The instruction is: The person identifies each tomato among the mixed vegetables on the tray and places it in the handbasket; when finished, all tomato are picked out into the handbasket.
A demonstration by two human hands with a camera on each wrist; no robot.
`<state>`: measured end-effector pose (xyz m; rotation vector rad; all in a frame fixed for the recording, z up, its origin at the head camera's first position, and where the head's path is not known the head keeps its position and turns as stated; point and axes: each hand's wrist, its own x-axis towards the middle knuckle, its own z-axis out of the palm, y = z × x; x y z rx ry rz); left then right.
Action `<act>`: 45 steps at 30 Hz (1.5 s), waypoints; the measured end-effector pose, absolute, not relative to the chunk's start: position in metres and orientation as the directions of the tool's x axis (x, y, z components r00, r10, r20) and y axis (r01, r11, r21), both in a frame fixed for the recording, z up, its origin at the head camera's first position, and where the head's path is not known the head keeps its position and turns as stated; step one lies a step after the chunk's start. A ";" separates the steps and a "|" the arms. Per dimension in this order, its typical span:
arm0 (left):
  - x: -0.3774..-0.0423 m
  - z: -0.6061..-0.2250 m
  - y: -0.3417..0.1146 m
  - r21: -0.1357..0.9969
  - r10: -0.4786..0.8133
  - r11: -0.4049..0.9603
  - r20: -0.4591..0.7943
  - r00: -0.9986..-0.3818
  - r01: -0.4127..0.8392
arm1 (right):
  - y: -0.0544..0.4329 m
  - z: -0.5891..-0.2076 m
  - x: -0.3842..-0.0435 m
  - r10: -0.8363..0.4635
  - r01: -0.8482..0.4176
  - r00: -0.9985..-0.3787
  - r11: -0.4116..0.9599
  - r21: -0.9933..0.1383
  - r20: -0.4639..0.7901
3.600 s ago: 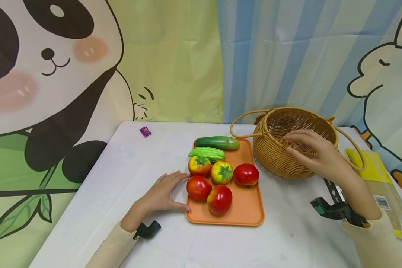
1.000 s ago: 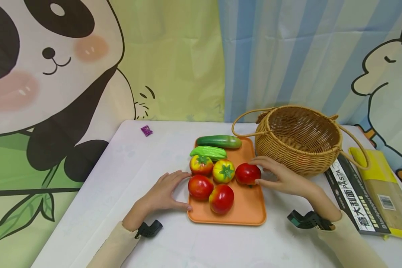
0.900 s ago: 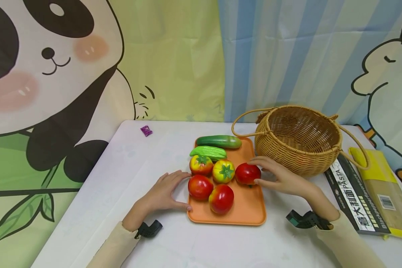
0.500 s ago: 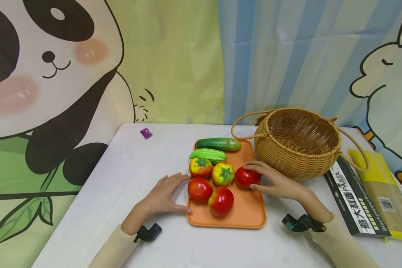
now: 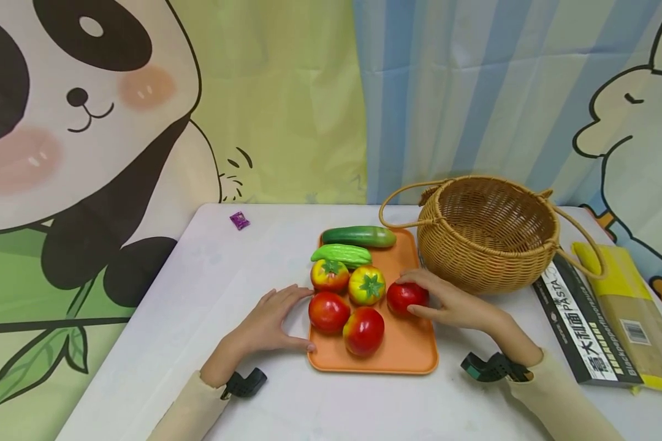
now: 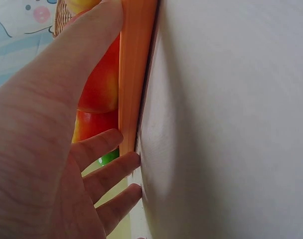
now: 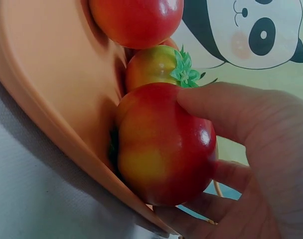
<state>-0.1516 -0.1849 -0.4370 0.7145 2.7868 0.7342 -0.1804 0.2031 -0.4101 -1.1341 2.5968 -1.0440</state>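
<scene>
Here, right grip (image 5: 453, 302) holding a red fruit (image 5: 407, 299) inside the tray's (image 5: 408, 358) right edge, left grip (image 5: 270, 321) touching the tray's left edge, fingers standing apart, box (image 5: 576, 321) reading "PASTA" lying toward the bench's (image 5: 391, 407) right edge.

Soft, even brightness fills the head view, leaving small white glints on the red fruits (image 5: 363, 331) and a faint shadow on the white table (image 5: 270, 257) off the right edge of the orange tray (image 5: 408, 358). The left wrist view is dimmer, with a broad, soft-edged shadow along the tray's edge; glare spots the held fruit (image 7: 164, 149) in the slightly hazy right wrist view.
</scene>
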 end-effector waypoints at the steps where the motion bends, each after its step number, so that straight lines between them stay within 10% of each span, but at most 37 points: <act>1: -0.151 -0.437 -0.185 0.502 0.491 0.764 -0.044 -0.870 0.406 | 0.203 -0.410 -0.180 -0.691 -0.609 -0.706 0.476 -0.635 0.159; 45: -0.152 -0.437 -0.184 0.496 0.489 0.769 -0.049 -0.871 0.404 | 0.198 -0.404 -0.174 -0.735 -0.555 -0.677 0.482 -0.678 0.032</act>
